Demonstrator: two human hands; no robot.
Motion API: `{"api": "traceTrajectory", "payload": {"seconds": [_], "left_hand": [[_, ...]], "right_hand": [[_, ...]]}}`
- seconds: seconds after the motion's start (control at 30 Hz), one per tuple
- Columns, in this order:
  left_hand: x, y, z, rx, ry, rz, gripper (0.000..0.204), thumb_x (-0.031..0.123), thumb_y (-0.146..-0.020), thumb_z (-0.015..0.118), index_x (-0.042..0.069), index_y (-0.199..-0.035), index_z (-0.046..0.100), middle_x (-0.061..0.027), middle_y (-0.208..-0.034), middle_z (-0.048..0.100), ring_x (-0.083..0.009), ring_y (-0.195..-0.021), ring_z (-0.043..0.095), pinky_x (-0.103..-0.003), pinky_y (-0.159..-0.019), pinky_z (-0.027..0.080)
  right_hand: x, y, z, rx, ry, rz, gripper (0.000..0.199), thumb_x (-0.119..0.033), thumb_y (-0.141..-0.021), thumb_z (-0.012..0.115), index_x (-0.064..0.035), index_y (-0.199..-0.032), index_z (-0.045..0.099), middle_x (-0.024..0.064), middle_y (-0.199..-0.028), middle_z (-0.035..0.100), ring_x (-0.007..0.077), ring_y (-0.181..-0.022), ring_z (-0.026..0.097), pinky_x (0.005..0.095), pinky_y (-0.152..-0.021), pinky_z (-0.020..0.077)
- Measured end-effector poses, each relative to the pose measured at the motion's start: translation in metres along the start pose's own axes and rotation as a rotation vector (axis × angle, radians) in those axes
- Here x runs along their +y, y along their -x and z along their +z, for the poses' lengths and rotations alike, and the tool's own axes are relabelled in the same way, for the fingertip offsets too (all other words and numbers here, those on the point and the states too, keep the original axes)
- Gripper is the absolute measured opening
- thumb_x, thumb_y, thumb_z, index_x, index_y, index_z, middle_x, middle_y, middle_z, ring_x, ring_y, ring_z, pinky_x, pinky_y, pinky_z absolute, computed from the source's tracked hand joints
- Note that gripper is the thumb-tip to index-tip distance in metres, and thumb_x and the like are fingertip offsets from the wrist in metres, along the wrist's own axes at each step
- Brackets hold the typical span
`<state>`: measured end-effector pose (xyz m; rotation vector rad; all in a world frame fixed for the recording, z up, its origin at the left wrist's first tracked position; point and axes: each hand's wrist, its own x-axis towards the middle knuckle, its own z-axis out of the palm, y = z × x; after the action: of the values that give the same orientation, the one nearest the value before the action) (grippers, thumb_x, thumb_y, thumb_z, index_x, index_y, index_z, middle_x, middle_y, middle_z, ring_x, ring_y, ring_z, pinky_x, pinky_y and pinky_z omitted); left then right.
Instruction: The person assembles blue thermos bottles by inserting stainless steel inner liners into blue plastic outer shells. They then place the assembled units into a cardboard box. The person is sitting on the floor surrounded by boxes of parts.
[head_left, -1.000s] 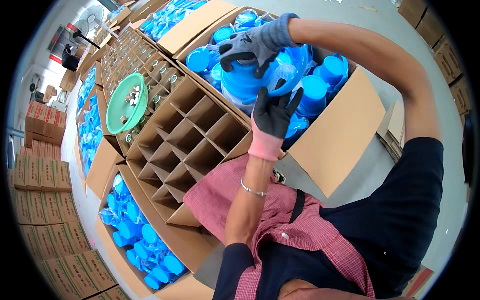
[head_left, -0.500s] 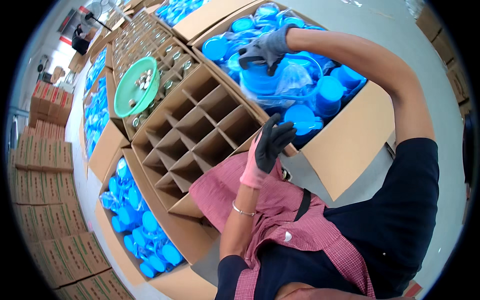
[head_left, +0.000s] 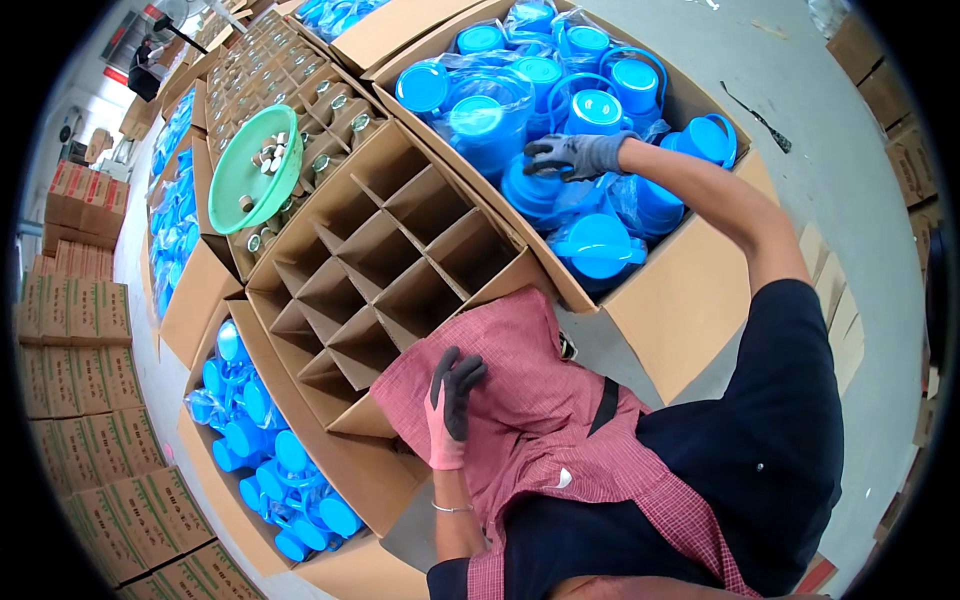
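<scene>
My right hand, in a grey knit glove, reaches into an open carton at the upper right. Its fingers bend over the top of a blue plastic jug, partly hidden beneath them. Other lidded blue jugs, some in clear plastic bags, crowd around it, and a few show looped handles. My left hand, in a pink glove with dark palm and fingers, is held over my red checked apron. It is empty, with its fingers apart. Beside it stands a carton with cardboard dividers, its visible cells bare.
A green bowl with small pale pieces rests on a divided carton of glass jars. Another carton of blue jugs stands at lower left. Stacked brown cartons line the left side. Open flaps stick out at right.
My left hand has drawn back from the jug carton to over the apron. My right hand has come nearer and lower among the jugs. The view has shifted slightly.
</scene>
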<state>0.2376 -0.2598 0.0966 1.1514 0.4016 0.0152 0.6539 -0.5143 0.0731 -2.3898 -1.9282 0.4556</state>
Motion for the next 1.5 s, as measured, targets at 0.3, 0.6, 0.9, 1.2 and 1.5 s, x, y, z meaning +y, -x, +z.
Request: {"api": "traceTrajectory", "payload": {"seconds": [0.3, 0.6, 0.9, 1.2, 1.5], "left_hand": [[-0.016, -0.043, -0.011, 0.132, -0.130, -0.096, 0.044, 0.033, -0.098, 0.047, -0.007, -0.114, 0.056, -0.0151, -0.073, 0.066, -0.0194, -0.056, 0.062, -0.027, -0.056, 0.051], [-0.027, -0.041, -0.020, 0.238, -0.138, -0.074, 0.045, 0.034, -0.098, 0.045, -0.007, -0.111, 0.058, -0.0131, -0.063, 0.062, -0.0186, -0.049, 0.059, -0.026, -0.049, 0.048], [-0.033, -0.042, -0.025, 0.169, -0.081, -0.075, 0.044, 0.034, -0.098, 0.044, -0.005, -0.112, 0.056, -0.0063, -0.059, 0.056, -0.0127, -0.045, 0.052, -0.023, -0.045, 0.044], [-0.024, -0.034, -0.013, 0.203, -0.085, -0.064, 0.048, 0.037, -0.099, 0.043, -0.007, -0.115, 0.056, -0.0117, -0.072, 0.064, -0.0172, -0.060, 0.062, -0.026, -0.062, 0.051], [0.171, 0.037, 0.154, -1.108, -1.017, 0.565, 0.042, 0.026, -0.079, 0.065, 0.005, -0.114, 0.057, -0.0095, -0.099, 0.060, -0.0242, -0.097, 0.060, -0.038, -0.087, 0.047]], "right_hand": [[0.102, 0.029, -0.021, 0.555, 0.137, 0.848, 0.061, -0.049, -0.082, 0.061, -0.0219, -0.135, 0.044, 0.0103, -0.140, 0.040, 0.0364, -0.128, 0.040, 0.0508, -0.104, 0.0359], [0.065, 0.025, 0.011, 0.397, 0.055, 1.095, 0.086, -0.068, -0.072, 0.061, -0.0259, -0.143, 0.035, 0.0141, -0.145, 0.034, 0.0375, -0.133, 0.031, 0.0585, -0.106, 0.0248], [-0.121, 0.095, 0.022, 0.508, 0.050, 0.597, 0.084, -0.061, -0.073, 0.065, -0.0195, -0.141, 0.037, 0.0155, -0.141, 0.037, 0.0384, -0.130, 0.034, 0.0574, -0.106, 0.0269], [-0.063, 0.085, 0.044, 0.684, 0.123, 0.984, 0.108, -0.074, -0.063, 0.065, -0.0184, -0.147, 0.026, 0.0183, -0.149, 0.026, 0.0378, -0.136, 0.027, 0.0683, -0.106, 0.0136], [-0.036, 0.100, 0.076, 0.658, 0.158, 0.917, 0.079, -0.066, -0.073, 0.062, -0.0119, -0.129, 0.051, 0.0150, -0.128, 0.050, 0.0327, -0.121, 0.044, 0.0570, -0.106, 0.0235]]}}
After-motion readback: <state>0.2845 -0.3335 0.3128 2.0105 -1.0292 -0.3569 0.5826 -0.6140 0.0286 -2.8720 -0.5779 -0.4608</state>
